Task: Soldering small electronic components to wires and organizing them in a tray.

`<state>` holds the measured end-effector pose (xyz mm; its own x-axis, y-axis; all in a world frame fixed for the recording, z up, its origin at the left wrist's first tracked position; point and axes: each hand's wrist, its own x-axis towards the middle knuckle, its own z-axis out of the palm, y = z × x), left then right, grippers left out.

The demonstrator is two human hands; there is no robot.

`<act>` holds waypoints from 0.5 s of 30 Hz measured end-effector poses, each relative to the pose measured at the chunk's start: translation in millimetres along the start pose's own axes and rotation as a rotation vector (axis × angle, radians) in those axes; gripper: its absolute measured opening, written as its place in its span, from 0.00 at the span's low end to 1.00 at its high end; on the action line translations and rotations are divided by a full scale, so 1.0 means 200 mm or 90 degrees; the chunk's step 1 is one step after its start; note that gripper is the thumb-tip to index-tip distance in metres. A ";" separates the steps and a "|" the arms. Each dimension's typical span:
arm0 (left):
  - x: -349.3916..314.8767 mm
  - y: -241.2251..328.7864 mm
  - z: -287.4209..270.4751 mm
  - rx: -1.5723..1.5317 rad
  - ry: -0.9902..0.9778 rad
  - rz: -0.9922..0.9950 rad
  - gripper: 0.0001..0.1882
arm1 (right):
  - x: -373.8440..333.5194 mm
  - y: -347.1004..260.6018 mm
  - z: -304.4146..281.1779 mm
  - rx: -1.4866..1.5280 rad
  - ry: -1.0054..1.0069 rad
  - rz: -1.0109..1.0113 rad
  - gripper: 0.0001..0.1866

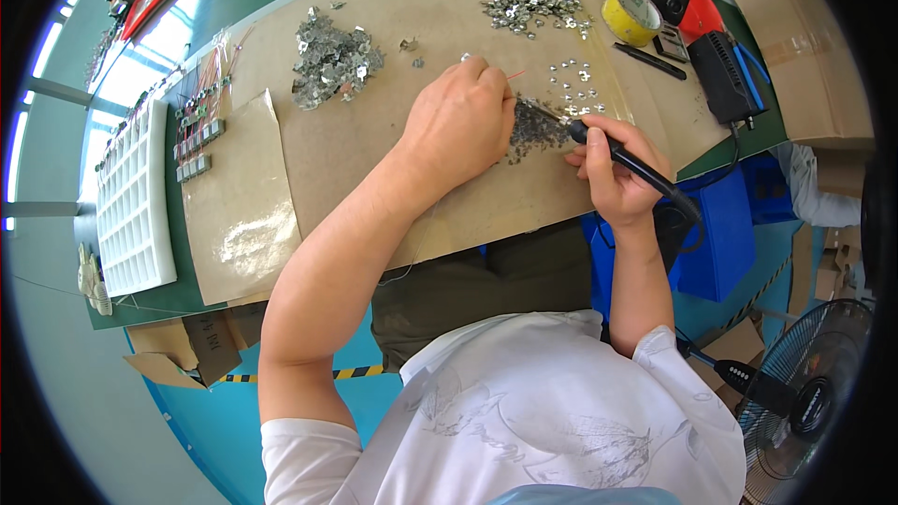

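My left hand (463, 117) is closed, its fingertips pinched on something mostly hidden. A thin red wire (516, 75) sticks out past its right side, and a small silver bit shows at the knuckles. My right hand (622, 168) is wrapped round a corded black tool (636, 164), which looks like a slim electric screwdriver. Its thin shaft points left toward the left hand, over a pile of tiny dark pieces (535, 136) that look like screws. Just beyond the tool lie several loose silver metal parts (575, 84).
Silver clips are heaped (533, 2) at the far side; flat metal pieces (332, 58) form another heap on the left. A white compartment tray (136, 201) and wired parts (198, 136) lie far left. Yellow tape (631, 16) and a black power unit (725, 75) stand right; a fan (809, 402) is lower right.
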<state>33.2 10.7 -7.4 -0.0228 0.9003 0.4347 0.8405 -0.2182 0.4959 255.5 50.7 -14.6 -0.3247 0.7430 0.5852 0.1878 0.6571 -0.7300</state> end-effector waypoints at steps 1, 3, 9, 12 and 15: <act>0.00 0.00 0.00 -0.013 0.006 -0.013 0.05 | -0.01 -0.01 0.01 0.034 0.016 0.019 0.06; 0.01 0.01 -0.01 -0.038 0.013 -0.032 0.05 | -0.01 -0.01 0.00 0.067 0.032 0.037 0.06; 0.03 0.04 -0.06 -0.229 0.050 -0.205 0.05 | -0.02 -0.01 0.00 0.068 0.031 0.057 0.06; 0.05 0.03 -0.07 -0.235 0.089 -0.180 0.07 | -0.01 0.01 0.00 0.047 0.018 0.022 0.08; 0.04 -0.01 -0.03 -0.127 0.130 -0.057 0.09 | -0.01 0.00 0.01 0.060 0.027 0.055 0.06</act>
<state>27.8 15.3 -0.5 -0.2177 0.8291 0.5149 0.7073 -0.2295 0.6686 255.0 49.2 -15.9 -0.2709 0.8027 0.5313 0.1244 0.5764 -0.8076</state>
